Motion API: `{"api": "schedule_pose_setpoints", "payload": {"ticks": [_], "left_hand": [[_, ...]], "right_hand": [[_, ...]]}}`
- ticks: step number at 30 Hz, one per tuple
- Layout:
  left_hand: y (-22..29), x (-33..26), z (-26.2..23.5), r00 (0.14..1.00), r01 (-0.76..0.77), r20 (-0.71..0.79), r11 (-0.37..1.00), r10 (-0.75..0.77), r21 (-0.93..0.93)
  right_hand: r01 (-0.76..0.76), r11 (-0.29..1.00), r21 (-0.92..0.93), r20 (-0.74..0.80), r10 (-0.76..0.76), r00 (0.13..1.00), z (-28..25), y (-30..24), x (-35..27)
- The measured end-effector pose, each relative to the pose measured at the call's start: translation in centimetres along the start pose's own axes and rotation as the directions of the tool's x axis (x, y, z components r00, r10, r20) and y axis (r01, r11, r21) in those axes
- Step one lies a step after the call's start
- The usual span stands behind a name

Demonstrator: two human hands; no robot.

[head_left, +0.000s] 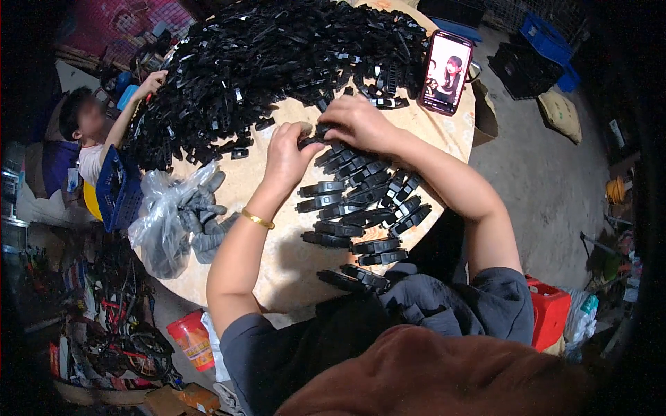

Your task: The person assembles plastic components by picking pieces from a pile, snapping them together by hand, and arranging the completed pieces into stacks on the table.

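Observation:
Both my hands meet over the near edge of a large heap of black plastic parts [277,55] on a round, light-coloured table [291,260]. My left hand [286,149], with a gold bangle at the wrist, is closed on a small black plastic part [306,143]. Just to its right, my right hand [357,123] has its fingers bent down onto black pieces [323,130], which they partly hide. Below the right hand, longer black curved pieces [368,173] lie in loose rows, running down to the table's near edge.
A lit phone [447,73] stands at the table's right edge. To the left lie a clear plastic bag [163,222] and grey gloves [205,215], beside a blue basket [119,191]. Another person's hand [150,84] touches the heap. A red stool [549,312] stands low right.

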State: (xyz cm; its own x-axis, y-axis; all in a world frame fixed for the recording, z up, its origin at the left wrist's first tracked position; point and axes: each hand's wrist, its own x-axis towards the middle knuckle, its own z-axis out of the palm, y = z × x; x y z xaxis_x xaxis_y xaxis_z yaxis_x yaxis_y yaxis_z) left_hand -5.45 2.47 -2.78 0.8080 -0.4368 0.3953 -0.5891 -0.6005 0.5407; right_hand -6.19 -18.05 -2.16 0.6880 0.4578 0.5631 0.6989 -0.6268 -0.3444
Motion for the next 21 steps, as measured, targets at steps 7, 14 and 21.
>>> {"api": "schedule_pose_setpoints", "payload": {"ticks": [7, 14, 21], "left_hand": [[-0.9, 0.3, -2.2, 0.989, 0.052, 0.137, 0.998, -0.056, 0.028], [-1.2, 0.6, -1.0, 0.991, 0.046, 0.134, 0.992, -0.029, -0.121], [-0.2, 0.2, -0.8, 0.989, 0.048, 0.144, 0.991, -0.03, -0.126]], "right_hand": [[-0.035, 0.999, -0.023, 0.103, 0.037, 0.994, -0.2, 0.9, -0.2], [-0.003, 0.999, 0.048, 0.15, -0.004, 0.989, 0.7, 0.7, 0.8], [-0.022, 0.99, 0.141, 0.169, -0.002, 0.986, 0.0, 0.6, 0.5]]}}
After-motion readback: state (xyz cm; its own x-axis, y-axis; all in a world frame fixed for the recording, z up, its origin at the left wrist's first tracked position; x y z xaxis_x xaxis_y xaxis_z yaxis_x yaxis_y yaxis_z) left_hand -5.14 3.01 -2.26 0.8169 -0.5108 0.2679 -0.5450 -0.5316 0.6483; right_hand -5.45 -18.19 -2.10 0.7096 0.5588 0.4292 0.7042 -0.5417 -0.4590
